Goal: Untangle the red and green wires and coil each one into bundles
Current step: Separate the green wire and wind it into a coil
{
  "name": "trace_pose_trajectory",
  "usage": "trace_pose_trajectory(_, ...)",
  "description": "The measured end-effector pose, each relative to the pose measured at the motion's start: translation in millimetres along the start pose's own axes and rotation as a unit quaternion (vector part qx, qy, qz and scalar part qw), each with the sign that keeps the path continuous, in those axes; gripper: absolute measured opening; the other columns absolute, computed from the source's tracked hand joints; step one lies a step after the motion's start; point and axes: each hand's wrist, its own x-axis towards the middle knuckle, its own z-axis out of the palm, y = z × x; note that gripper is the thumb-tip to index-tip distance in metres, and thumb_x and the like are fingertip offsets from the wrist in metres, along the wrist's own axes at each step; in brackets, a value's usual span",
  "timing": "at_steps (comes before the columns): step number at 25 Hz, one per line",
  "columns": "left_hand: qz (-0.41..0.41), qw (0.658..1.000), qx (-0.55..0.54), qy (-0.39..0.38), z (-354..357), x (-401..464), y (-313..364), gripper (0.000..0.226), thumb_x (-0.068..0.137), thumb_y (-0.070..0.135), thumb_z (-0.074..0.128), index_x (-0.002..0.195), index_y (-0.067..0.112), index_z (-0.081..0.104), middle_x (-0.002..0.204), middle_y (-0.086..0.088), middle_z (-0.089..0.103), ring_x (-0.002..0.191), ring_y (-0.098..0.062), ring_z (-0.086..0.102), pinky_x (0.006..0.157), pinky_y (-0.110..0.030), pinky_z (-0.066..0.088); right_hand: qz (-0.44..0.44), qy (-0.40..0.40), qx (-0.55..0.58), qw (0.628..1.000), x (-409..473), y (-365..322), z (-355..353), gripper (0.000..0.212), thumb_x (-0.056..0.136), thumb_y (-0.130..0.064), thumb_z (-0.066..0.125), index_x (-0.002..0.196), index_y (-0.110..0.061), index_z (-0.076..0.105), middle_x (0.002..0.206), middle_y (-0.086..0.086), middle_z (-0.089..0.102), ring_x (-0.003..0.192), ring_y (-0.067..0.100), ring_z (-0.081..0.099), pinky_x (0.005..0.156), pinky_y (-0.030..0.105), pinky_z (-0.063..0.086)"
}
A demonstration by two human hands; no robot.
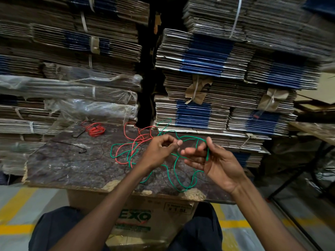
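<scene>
left hand [161, 148]: raised, fingers curled, pinching green wire [175, 165] | right hand [213, 160]: palm up, gripping green wire end | red wire [135, 142]: tangled on board [72, 165]

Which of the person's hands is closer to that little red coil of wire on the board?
Left. The left hand is nearer the red coil, which lies up and to its left; the right hand is farther away, beyond the left, holding the green wire.
</scene>
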Motion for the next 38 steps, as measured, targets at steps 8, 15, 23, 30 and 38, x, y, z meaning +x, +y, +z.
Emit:
trace_pose_trajectory(8, -0.01, 0.996, -0.013, -0.091, 28, -10, 1, 0.035, 0.098, 0.029, 0.052, 0.065, 0.025, 0.062, 0.052, 0.004, 0.046, 0.043, -0.006, 0.041, 0.043, -0.019, 0.033, -0.186, 0.029, 0.095, 0.978, 29, -26, 19, 0.036, 0.093, -0.036, 0.041, 0.072, -0.023, 0.067, 0.111, 0.006, 0.073, 0.136, 0.026, 0.045, 0.11, 0.062, 0.03)
trace_pose_trajectory(15, -0.029, 0.995, 0.06, -0.077, 15, -20, -10, 0.03, 0.098, 0.029, 0.055, 0.075, 0.013, 0.066, 0.049, 0.008, 0.049, 0.038, -0.005, 0.043, 0.041, -0.018, 0.034, -0.264, 0.119, -0.204, 0.935, 41, -41, 14, 0.034, 0.098, -0.031, 0.043, 0.078, -0.023, 0.07, 0.107, 0.002, 0.075, 0.13, 0.009, 0.05, 0.112, 0.05, 0.028)
trace_pose_trajectory(23, 0.05, 0.958, 0.282, -0.026, -19, -33, -21, 0.047, 0.086, 0.056, 0.049, 0.068, 0.016, 0.064, 0.05, -0.001, 0.05, 0.046, -0.004, 0.039, 0.048, -0.033, 0.033, -0.184, 0.11, -0.768, 0.603, 51, -32, -42, 0.03, 0.095, -0.036, 0.048, 0.083, -0.024, 0.073, 0.091, -0.001, 0.076, 0.147, 0.023, 0.017, 0.106, 0.067, -0.02)
trace_pose_trajectory(30, 0.15, 0.907, 0.384, 0.085, -42, -15, 16, 0.05, 0.087, 0.061, 0.045, 0.076, 0.021, 0.071, 0.057, 0.001, 0.061, 0.051, -0.014, 0.054, 0.048, -0.032, 0.036, -0.004, 0.028, -0.636, 0.771, 28, -26, -55, 0.035, 0.099, -0.038, 0.049, 0.087, -0.018, 0.074, 0.099, -0.006, 0.076, 0.147, 0.005, 0.012, 0.117, 0.056, -0.012)
trace_pose_trajectory(38, 0.12, 0.932, 0.336, 0.071, -32, 11, 29, 0.036, 0.08, 0.064, 0.06, 0.077, 0.03, 0.073, 0.053, 0.018, 0.057, 0.051, 0.004, 0.048, 0.05, -0.025, 0.034, 0.058, -0.089, -0.364, 0.925, -18, -29, -25, 0.028, 0.098, -0.019, 0.047, 0.083, -0.002, 0.063, 0.078, 0.02, 0.073, 0.133, 0.027, 0.05, 0.111, 0.032, 0.036)
